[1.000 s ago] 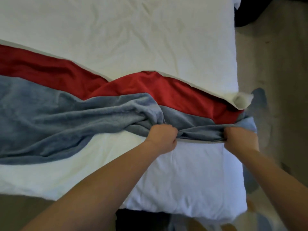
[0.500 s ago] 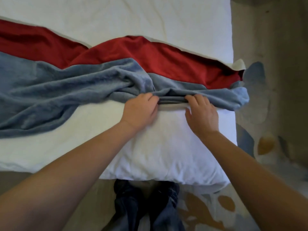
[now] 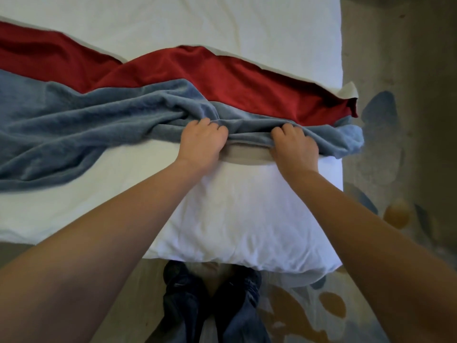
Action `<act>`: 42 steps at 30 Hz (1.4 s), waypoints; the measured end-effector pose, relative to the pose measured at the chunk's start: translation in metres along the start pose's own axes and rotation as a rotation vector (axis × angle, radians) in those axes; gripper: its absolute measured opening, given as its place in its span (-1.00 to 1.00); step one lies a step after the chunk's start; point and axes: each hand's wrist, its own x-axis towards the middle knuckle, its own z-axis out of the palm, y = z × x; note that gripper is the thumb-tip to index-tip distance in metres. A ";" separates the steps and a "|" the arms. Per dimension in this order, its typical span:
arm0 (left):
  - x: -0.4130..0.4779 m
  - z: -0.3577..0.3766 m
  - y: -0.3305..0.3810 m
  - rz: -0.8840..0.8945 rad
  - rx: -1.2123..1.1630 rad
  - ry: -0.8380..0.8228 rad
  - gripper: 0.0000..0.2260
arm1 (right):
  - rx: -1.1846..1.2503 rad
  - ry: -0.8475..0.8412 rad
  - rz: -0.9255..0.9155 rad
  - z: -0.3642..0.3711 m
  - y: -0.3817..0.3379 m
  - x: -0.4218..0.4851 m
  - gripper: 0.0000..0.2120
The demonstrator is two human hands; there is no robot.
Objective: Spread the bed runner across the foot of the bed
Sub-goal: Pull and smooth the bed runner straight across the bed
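Two sets of fingers (image 3: 210,124) curl into soft blue cloth and bunch it up. The left hand (image 3: 201,144) and the right hand (image 3: 295,149) sit near each other, and both grip the near edge of one bed runner (image 3: 99,125). The runner has two colour bands, one red and one blue. It lies wrinkled across the white bed (image 3: 247,26), from the left side to the right edge. A bit of its pale underside shows between the two hands. Below, two legs (image 3: 212,313) in dark trousers stand on a patterned carpet (image 3: 395,219).
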 end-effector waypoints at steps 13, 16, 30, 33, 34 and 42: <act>-0.083 0.018 0.036 0.385 -0.104 0.088 -0.86 | -0.003 0.234 -0.351 0.034 0.042 -0.126 -0.82; -0.092 0.013 0.058 0.472 -0.140 0.045 -0.85 | 0.033 0.166 -0.303 0.037 0.052 -0.144 -0.76; -0.038 -0.006 0.166 0.329 -0.108 -0.026 -0.88 | -0.061 0.317 -0.135 0.028 0.096 -0.109 -0.82; -0.023 -0.002 0.188 0.266 -0.142 -0.118 -0.85 | -0.072 0.296 -0.131 0.031 0.105 -0.108 -0.84; -0.021 -0.001 0.193 0.266 -0.147 -0.127 -0.85 | -0.068 0.293 -0.127 0.032 0.108 -0.111 -0.83; -0.035 0.000 0.236 0.532 -0.143 -0.191 -0.81 | 0.048 0.264 -0.033 0.050 0.138 -0.183 -0.81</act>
